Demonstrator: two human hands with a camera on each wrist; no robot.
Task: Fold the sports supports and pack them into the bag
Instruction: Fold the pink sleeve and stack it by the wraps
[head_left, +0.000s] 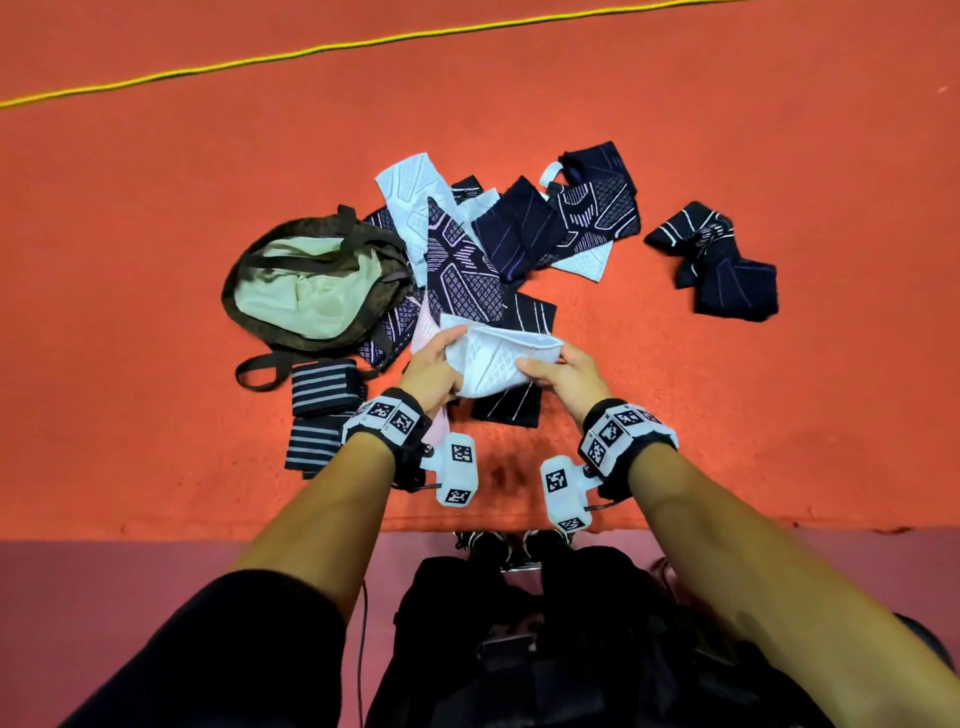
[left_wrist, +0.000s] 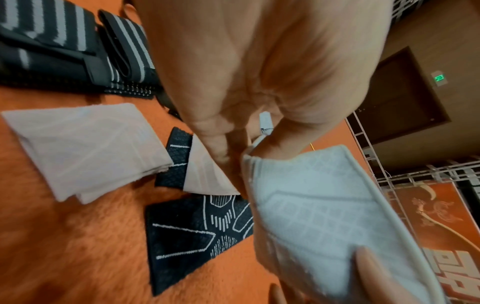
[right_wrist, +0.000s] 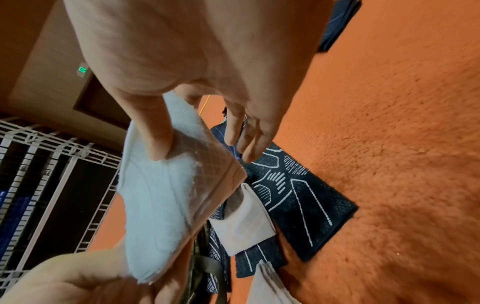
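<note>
Both hands hold a white knitted support (head_left: 498, 358) lifted above the pile on the orange carpet. My left hand (head_left: 434, 364) grips its left end, thumb on top. My right hand (head_left: 561, 371) pinches its right end between thumb and fingers. The left wrist view shows the white support (left_wrist: 324, 216) close up under my left hand (left_wrist: 249, 131). From the right wrist, my right hand's thumb (right_wrist: 155, 133) presses on the white support (right_wrist: 166, 195). The brown bag (head_left: 317, 286) lies open at the left, its pale lining showing. Dark patterned supports (head_left: 462, 270) lie in the pile behind.
Two grey-striped black wraps (head_left: 322, 410) lie left of my left wrist. A dark support (head_left: 722, 260) lies apart at the right. A pale pink support (left_wrist: 85, 152) lies on the carpet. A yellow cord (head_left: 363, 44) crosses the far floor. The carpet's near edge (head_left: 208, 535) runs before my feet.
</note>
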